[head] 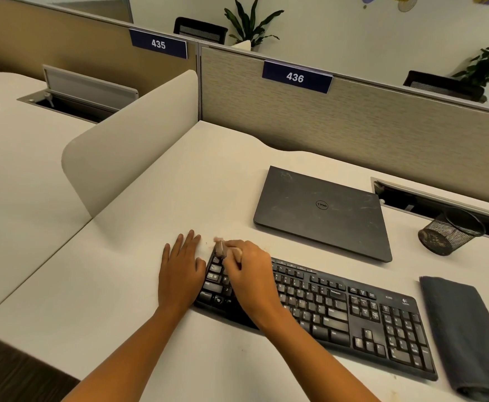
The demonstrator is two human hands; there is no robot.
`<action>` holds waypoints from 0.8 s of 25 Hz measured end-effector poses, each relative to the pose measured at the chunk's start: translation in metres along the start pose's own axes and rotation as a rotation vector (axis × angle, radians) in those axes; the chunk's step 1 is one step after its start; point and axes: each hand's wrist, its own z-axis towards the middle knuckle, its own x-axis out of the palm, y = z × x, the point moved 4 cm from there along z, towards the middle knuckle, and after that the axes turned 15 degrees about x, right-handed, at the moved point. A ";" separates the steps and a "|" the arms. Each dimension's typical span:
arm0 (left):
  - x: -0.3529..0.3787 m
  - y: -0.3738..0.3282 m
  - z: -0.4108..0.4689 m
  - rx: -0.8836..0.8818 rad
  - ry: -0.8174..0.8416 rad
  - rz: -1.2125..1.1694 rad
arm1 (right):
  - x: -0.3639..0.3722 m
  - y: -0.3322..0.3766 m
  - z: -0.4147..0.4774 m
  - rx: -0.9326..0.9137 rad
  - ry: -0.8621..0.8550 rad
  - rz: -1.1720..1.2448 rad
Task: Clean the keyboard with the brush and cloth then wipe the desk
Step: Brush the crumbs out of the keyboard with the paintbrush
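Keyboard (338, 314) first, from the head view, the only one I have. It is a black full-size board lying slantwise on the pale counter (150, 285), and I place everything else by it. My right hand (249, 274) is over its far left corner, fingers curled round the brush (219, 247). The brush is a small pale thing, blurred just above the top row of keys, and I cannot make out its bristles. My left hand (181, 271) lies flat on the counter at the keyboard's left end, fingers straight, holding nothing. Whether the thumb touches the keyboard's edge I cannot tell. The cloth (466, 335), dark grey and folded, lies just beside the keyboard's right end, untouched. Beyond the keyboard sits a closed laptop (321, 210), and beyond its right end a black mesh cup (449, 233).

I judge the keyboard to be light, rigid plastic that may slide on this smooth top under sideways strokes, so bracing its left end is the sensible hold. Keycaps can pop off, I'd guess, so strokes should be gentle. The brush seems very light with a stiff handle, best pinched low. The cloth should be limp and soft, so I would take it by a folded edge.
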 end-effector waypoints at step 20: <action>0.000 0.000 0.000 -0.006 -0.008 -0.002 | -0.011 -0.002 -0.009 -0.083 0.173 -0.167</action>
